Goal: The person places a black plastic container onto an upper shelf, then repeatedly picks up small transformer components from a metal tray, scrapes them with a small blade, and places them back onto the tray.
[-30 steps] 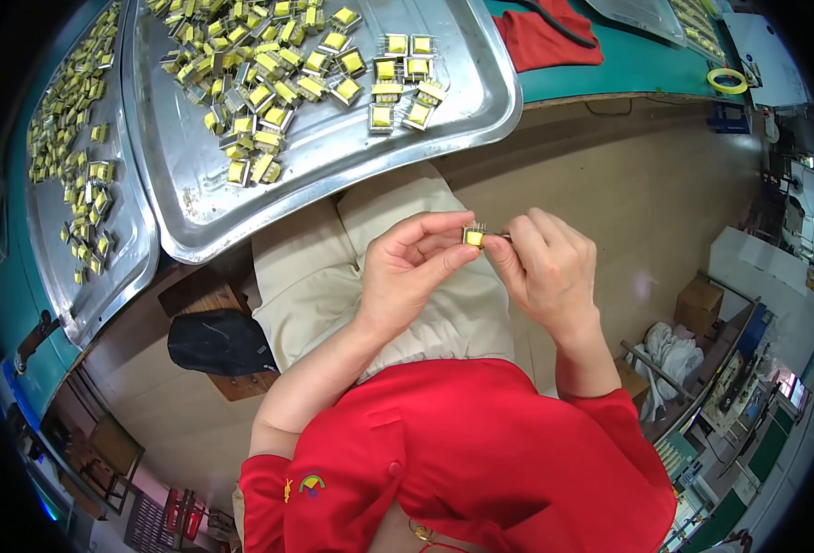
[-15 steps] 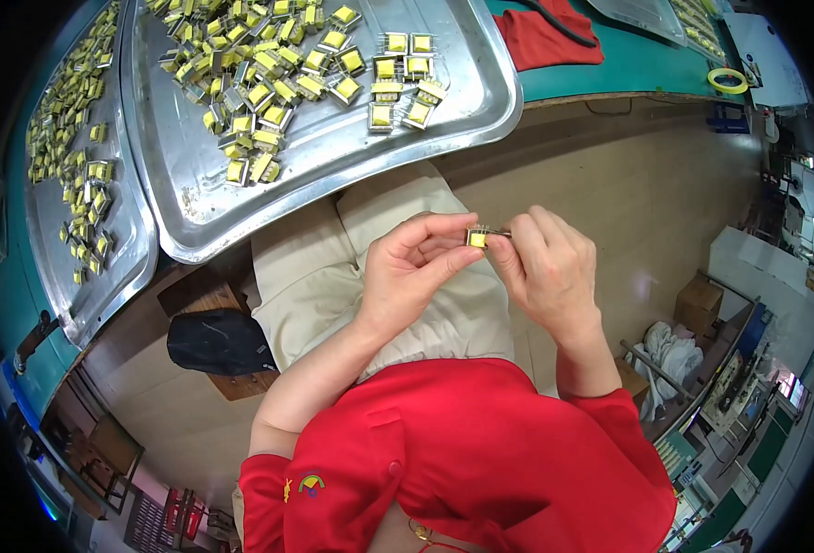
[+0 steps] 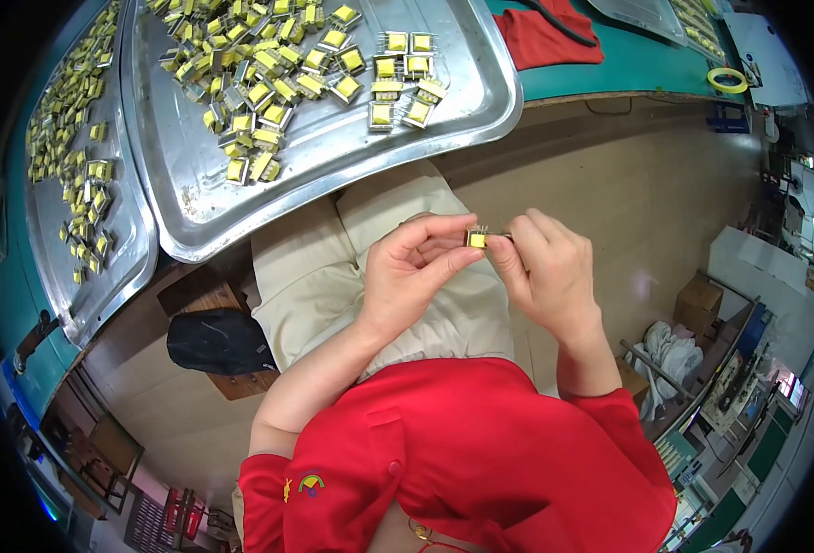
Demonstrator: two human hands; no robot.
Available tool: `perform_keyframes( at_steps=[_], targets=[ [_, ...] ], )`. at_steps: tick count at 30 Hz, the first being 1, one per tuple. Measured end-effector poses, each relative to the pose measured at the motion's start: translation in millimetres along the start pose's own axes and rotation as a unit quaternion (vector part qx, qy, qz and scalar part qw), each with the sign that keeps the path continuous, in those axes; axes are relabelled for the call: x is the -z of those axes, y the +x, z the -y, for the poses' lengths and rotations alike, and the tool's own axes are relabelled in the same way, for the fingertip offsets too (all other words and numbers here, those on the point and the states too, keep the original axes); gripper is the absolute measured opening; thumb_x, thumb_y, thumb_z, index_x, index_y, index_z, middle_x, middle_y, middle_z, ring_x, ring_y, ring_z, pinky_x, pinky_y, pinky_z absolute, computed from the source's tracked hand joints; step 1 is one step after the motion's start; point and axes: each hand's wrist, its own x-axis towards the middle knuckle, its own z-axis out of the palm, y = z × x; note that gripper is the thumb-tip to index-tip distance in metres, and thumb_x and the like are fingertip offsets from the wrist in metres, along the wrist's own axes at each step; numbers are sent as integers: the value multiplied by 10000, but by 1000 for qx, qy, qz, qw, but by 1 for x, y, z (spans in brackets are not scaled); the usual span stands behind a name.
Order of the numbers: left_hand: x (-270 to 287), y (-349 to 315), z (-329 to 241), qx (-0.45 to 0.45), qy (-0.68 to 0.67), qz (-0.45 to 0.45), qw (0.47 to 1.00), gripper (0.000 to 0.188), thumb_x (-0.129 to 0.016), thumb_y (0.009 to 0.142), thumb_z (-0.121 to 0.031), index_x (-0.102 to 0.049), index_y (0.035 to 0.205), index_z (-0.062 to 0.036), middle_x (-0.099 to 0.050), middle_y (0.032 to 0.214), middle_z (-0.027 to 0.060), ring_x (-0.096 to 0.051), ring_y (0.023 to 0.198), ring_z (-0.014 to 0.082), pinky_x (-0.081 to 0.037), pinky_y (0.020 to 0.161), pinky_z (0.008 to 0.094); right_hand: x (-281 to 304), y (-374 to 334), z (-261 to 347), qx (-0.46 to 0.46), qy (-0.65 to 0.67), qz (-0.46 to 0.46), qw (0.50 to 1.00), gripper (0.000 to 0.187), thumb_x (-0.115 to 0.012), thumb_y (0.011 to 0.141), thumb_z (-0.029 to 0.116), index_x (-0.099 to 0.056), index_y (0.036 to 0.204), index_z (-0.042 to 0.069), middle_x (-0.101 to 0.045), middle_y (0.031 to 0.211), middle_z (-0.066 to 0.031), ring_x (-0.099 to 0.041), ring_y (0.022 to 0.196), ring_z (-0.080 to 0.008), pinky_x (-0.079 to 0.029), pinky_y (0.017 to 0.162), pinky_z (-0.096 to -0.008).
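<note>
Above my lap, my left hand (image 3: 405, 276) pinches a small yellow-wrapped transformer (image 3: 477, 240) between thumb and fingertips. Thin metal pins stick up from its top edge. My right hand (image 3: 547, 267) is closed just to the right of it, with a thin dark tool (image 3: 501, 235) at its fingertips pointing toward the transformer. Most of that tool is hidden inside the hand, so its kind does not show. Beyond my hands, a large metal tray (image 3: 333, 157) bears a heap of similar transformers (image 3: 269, 78), with a small group (image 3: 402, 83) set apart at its right.
A second metal tray (image 3: 130, 286) with more transformers stands at the left on the green table (image 3: 554, 85). A red cloth (image 3: 545, 39) and a yellow tape roll (image 3: 727, 81) lie at the far right. A stool with a black cushion (image 3: 218, 341) stands below the table.
My right hand has shifted very slightly at the transformer's right side. The left hand and the transformer stay in place.
</note>
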Motion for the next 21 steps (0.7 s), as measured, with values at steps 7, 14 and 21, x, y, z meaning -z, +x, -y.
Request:
perform_keyframes(
  at_steps=[7, 14, 21],
  targets=[
    [-4, 2, 1, -53, 85, -29, 995, 361, -664, 784, 38, -565, 1130, 23, -613, 996, 80, -614, 904, 133, -505, 799, 249, -11, -5, 3, -162, 397, -18, 903, 180, -646, 827, 88, -573, 972, 10, -501, 706, 27, -447, 595, -48, -335, 503, -212],
    [-2, 4, 0, -264, 389, -45, 881, 436, -743, 693, -19, -589, 1101, -31, -585, 898, 80, -589, 720, 160, -493, 652, 261, -24, -7, 5, -283, 665, 42, 690, 266, -612, 863, 98, -548, 1088, -29, -611, 860, -34, -429, 610, -18, -308, 507, -167],
    [3, 9, 4, -169, 245, -29, 954, 403, -745, 707, -35, -608, 1086, -36, -565, 946, 53, -524, 760, 119, -467, 662, 228, -30, -12, -7, -272, 741, 60, 611, 292, -579, 886, 87, -537, 1148, -34, -640, 918, -91, -453, 609, -27, -323, 510, -168]
  ],
)
